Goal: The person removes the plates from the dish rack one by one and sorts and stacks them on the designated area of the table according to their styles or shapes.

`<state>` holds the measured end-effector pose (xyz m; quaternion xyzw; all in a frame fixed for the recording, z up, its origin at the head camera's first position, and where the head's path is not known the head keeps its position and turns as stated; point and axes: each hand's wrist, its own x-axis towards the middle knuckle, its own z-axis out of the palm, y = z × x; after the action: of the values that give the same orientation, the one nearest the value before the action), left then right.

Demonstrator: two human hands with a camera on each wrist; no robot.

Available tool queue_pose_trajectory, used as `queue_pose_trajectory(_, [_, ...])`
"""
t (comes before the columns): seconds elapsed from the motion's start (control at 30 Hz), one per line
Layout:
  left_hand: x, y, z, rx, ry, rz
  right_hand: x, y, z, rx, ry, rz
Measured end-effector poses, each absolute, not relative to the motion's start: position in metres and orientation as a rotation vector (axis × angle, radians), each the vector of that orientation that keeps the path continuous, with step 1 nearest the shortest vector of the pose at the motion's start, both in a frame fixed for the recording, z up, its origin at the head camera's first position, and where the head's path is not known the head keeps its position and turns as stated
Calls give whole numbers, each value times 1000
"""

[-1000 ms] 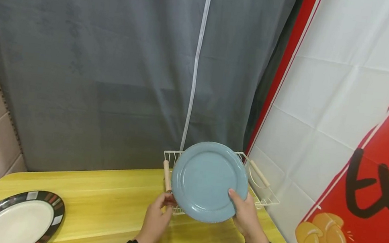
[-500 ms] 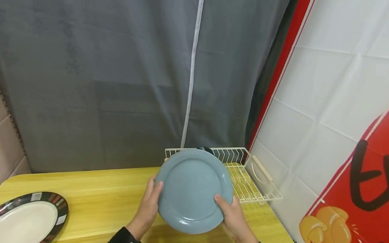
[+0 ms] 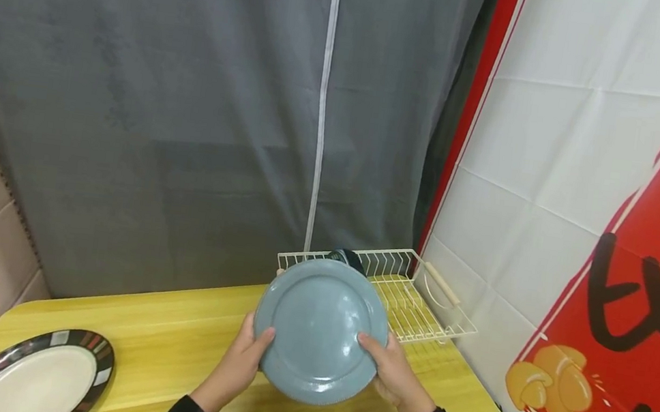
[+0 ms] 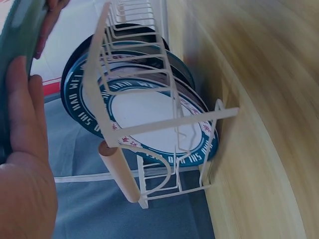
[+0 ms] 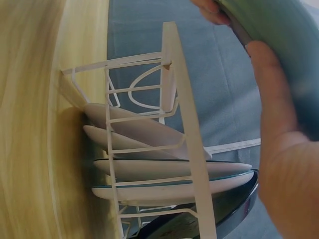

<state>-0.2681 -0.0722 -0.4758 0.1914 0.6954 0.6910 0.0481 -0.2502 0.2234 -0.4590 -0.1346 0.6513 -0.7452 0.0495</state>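
Note:
A round blue-grey plate is held up in front of the dish rack, its face tilted toward me. My left hand grips its left edge, thumb over the rim. On the opposite edge, my right hand pinches the rim with the thumb on the face. Both wrist views show only the plate's side beside the left hand and the right hand. Behind it stands a white wire dish rack with wooden handles. Several plates lean in the rack, mostly hidden in the head view.
An oval plate with a dark patterned rim lies at the left of the yellow wooden table. A grey curtain closes off the back, and a white and red printed sheet borders the right side.
My left hand has left the rack's left handle and taken hold of the plate's left edge. The plate has moved down and left, uncovering more of the rack.

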Motion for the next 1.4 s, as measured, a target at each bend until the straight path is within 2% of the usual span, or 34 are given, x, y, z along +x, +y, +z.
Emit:
queue_pose_trajectory(0.43, [-263, -83, -471, 510, 2236, 2152, -263, 211, -456, -403, 2126, -2293])
queue_pose_trajectory(0.77, [-249, -107, -469, 424, 2323, 2179, -261, 221, -452, -582, 2317, -2272])
queue_pose_trajectory(1.0, [-233, -144, -475, 322, 2373, 2217, -259, 228, -462, -516, 2730, -2031])
queue_pose_trajectory(1.2, [-230, -173, -481, 114, 2378, 2243, -264, 235, -476, -429, 3304, -1466])
queue_pose_trajectory(1.33, [-227, -192, -491, -70, 2392, 2293, -266, 241, -487, -392, 3474, -1210])
queue_pose_trajectory(1.4, [-226, -206, -501, -22, 2357, 2411, -265, 243, -492, -345, 3504, -1137])
